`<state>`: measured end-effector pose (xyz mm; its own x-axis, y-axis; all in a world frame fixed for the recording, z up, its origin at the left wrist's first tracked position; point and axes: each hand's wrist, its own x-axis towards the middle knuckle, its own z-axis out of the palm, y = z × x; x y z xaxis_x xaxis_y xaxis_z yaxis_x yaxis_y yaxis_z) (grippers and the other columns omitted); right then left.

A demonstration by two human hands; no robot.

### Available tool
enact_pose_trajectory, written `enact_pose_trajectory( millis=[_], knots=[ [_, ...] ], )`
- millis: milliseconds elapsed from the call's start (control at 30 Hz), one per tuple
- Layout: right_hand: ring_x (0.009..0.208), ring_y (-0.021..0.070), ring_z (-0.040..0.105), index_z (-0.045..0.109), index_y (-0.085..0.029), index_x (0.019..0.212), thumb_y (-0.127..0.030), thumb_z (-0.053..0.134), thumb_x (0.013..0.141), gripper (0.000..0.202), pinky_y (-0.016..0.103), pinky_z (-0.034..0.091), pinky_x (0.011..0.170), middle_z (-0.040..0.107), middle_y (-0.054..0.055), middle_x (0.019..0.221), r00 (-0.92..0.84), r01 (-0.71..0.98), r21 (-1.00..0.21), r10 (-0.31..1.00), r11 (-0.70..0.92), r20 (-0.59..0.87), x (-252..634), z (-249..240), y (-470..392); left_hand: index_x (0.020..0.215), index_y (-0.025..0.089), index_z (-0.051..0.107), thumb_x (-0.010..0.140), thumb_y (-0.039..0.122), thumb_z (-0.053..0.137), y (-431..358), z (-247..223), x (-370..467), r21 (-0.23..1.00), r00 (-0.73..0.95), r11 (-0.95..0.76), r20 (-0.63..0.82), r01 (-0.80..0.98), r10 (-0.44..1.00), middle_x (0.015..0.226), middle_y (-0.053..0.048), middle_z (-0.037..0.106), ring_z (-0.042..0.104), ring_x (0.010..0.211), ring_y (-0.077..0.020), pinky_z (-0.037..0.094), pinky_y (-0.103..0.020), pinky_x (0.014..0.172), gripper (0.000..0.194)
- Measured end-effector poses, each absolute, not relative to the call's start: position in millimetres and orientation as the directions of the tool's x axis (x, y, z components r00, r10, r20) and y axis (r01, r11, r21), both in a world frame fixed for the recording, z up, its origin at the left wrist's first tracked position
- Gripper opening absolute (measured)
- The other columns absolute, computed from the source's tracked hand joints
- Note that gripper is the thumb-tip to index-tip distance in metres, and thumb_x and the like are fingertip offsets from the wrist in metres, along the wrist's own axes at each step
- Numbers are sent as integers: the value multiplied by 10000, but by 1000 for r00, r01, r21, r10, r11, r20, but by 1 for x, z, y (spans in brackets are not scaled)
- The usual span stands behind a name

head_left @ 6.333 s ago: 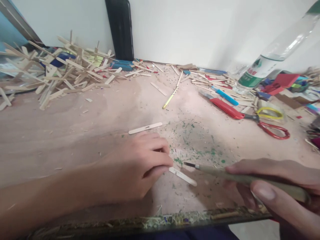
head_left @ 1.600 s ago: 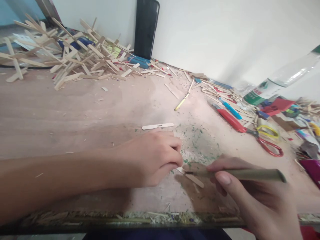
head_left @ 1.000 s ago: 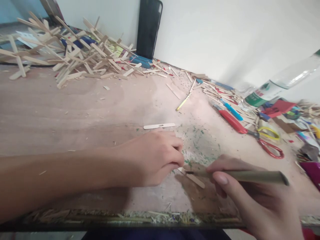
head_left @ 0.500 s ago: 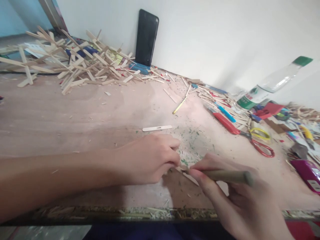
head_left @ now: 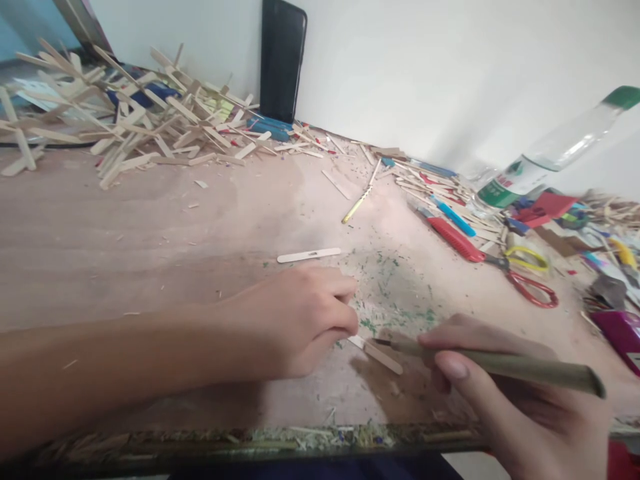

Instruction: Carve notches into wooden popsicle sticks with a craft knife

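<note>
My left hand (head_left: 315, 317) rests on the table with its fingers closed, pressing down one end of a wooden craft stick (head_left: 384, 359). The stick's free end points towards the lower right. In my right hand (head_left: 520, 400), gripped like a pen, is a carving tool (head_left: 530, 367) with an olive-coloured handle and a thin dark tip. That tip is just above and beside the craft stick; I cannot tell if it touches. Beyond my left hand lies another craft stick (head_left: 310, 255) with a small dark mark in its middle. Green shavings (head_left: 370, 325) are scattered between my hands.
A phone (head_left: 283, 63) leans on the wall beside a heap of craft sticks (head_left: 145, 127). To the right are a red-handled cutter (head_left: 457, 240), scissors (head_left: 533, 287), a plastic bottle (head_left: 540, 167) and a purple object (head_left: 620, 339). A gold twisted bit (head_left: 357, 203) lies mid-table.
My right hand has drawn the carving tool back to the right, away from my left hand, uncovering more of the craft stick. The view has shifted slightly. My left hand keeps its hold.
</note>
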<state>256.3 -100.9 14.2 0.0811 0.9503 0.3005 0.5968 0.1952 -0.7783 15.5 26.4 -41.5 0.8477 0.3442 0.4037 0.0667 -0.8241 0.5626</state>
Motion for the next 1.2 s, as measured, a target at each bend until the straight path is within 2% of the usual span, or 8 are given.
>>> enact_pose_trajectory(
  millis=[100, 300, 533, 667, 833, 933, 1100, 1200],
  knots=[
    [611, 207, 734, 882, -328, 964, -286, 821, 1018, 92, 317, 642, 570, 780, 3, 749, 29, 562, -794, 955, 230, 296, 256, 14, -99, 915, 204, 806, 1054, 105, 583, 27, -41, 15, 569, 845, -820, 410, 57, 343, 863, -32, 625, 564, 804, -196, 411, -358, 741, 281],
    [735, 222, 818, 852, -353, 1081, -158, 790, 1013, 216, 308, 670, 621, 864, -8, 916, -126, 610, -719, 937, 332, 326, 261, 10, -95, 917, 212, 813, 1048, 128, 614, 27, -41, 15, 551, 859, -830, 380, 89, 344, 878, -39, 636, 580, 825, -205, 424, -363, 753, 253],
    [695, 182, 795, 796, -336, 1066, -134, 754, 1023, 210, 260, 604, 543, 853, -37, 893, -199, 642, -682, 935, 350, 293, 258, 17, -93, 931, 215, 819, 1038, 121, 619, 27, -43, 17, 548, 853, -832, 392, 84, 344, 865, -34, 630, 572, 809, -202, 426, -358, 750, 246],
    [706, 185, 797, 787, -322, 1074, -159, 742, 1049, 172, 275, 633, 577, 847, -22, 886, -221, 639, -679, 932, 362, 288, 252, 20, -91, 923, 212, 820, 1035, 102, 609, 27, -44, 17, 552, 851, -831, 403, 67, 336, 856, -28, 614, 560, 796, -196, 417, -355, 742, 262],
    [768, 211, 820, 776, -278, 1019, -160, 736, 1059, 131, 274, 568, 521, 831, 20, 891, -291, 691, -610, 922, 388, 256, 242, 25, -88, 988, 216, 834, 1033, 73, 639, 26, -34, 15, 558, 886, -821, 313, 120, 342, 876, -16, 623, 582, 818, -184, 439, -333, 758, 245],
    [733, 177, 784, 774, -263, 1009, -168, 708, 1080, 135, 273, 555, 563, 805, 7, 873, -332, 682, -613, 916, 398, 226, 237, 29, -84, 985, 209, 840, 1030, 42, 628, 25, -25, 13, 543, 897, -826, 275, 151, 345, 882, -18, 635, 600, 839, -185, 443, -326, 767, 274],
    [560, 125, 633, 768, -245, 820, -295, 698, 1105, 298, 248, 460, 488, 710, -22, 701, -174, 693, -668, 962, 270, 208, 241, 30, -80, 1001, 204, 862, 1043, 46, 634, 24, -23, 14, 555, 886, -820, 301, 139, 354, 897, -31, 671, 632, 868, -194, 456, -329, 784, 280],
    [521, 126, 569, 783, -260, 812, -313, 739, 1074, 271, 252, 427, 470, 650, -31, 636, -74, 666, -704, 961, 246, 266, 248, 25, -82, 957, 198, 859, 1047, 65, 645, 24, -24, 15, 546, 887, -826, 302, 141, 351, 889, -32, 669, 632, 858, -194, 456, -331, 778, 269]
  ],
)
